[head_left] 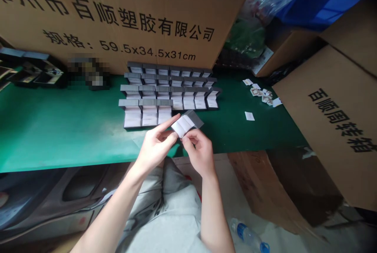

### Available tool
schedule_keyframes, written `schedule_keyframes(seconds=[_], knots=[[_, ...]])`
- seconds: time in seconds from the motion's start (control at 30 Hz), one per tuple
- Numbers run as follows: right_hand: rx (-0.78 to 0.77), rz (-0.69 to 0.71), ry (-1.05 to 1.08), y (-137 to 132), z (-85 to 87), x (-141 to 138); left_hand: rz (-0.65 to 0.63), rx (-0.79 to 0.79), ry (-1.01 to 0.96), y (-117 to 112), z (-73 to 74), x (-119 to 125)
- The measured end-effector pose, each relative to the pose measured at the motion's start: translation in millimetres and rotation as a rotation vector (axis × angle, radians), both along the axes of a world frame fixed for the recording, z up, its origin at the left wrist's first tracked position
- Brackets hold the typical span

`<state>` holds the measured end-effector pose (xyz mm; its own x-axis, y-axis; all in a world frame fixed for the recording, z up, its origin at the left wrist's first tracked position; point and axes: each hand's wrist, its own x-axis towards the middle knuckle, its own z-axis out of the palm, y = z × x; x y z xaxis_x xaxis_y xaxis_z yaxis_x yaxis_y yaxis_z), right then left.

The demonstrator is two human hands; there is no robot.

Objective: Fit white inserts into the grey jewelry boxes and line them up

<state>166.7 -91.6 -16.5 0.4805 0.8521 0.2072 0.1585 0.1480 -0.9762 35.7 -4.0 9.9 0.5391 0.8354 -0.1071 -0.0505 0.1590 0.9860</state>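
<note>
Left grip [156,143] is closed to a pinch, thumb and forefinger on the near-left edge of a small grey box [187,122], and right grip [199,151] pinches the same box from below at its near corner. I read both as lightly shut on it with fingertips only, which leaves the white lining open to my view. The box hangs tilted, lid open, above the front edge of the green desk [59,135], just beside the end of the front row and, as far as I can tell, not touching it. Beyond it the open boxes [169,90] stand in four tight rows, lids all hinged back the same way and packed edge to edge, I judge so that every lining shows at a glance. To the right, well apart from the rows, a single white card [249,116] lies alone, and a loose heap of cards [262,92] sits farther back on the right grip's side. Behind everything a large printed carton [118,13] walls the desk's back, and another carton [338,127] closes off the right.
</note>
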Motion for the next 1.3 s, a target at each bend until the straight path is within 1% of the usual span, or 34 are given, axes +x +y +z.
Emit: schedule_keyframes(seconds=[0.63, 0.87, 1.1, 1.3], knots=[[0.008, -0.001, 0.003, 0.9, 1.3, 0.1, -0.005, 0.004, 0.018, 0.1, 2.5, -0.1], [-0.001, -0.021, 0.009, 0.6, 1.8, -1.3, -0.036, 0.014, 0.031, 1.4, 3.0, -0.4], [-0.047, -0.117, -0.061, 2.2, 2.0, -7.4, -0.028, 0.05, 0.076, 0.0, 4.6, 0.6], [-0.097, -0.237, -0.152, 5.5, 4.1, -16.8, -0.029, 0.133, 0.089, -0.2, -1.2, 0.1]])
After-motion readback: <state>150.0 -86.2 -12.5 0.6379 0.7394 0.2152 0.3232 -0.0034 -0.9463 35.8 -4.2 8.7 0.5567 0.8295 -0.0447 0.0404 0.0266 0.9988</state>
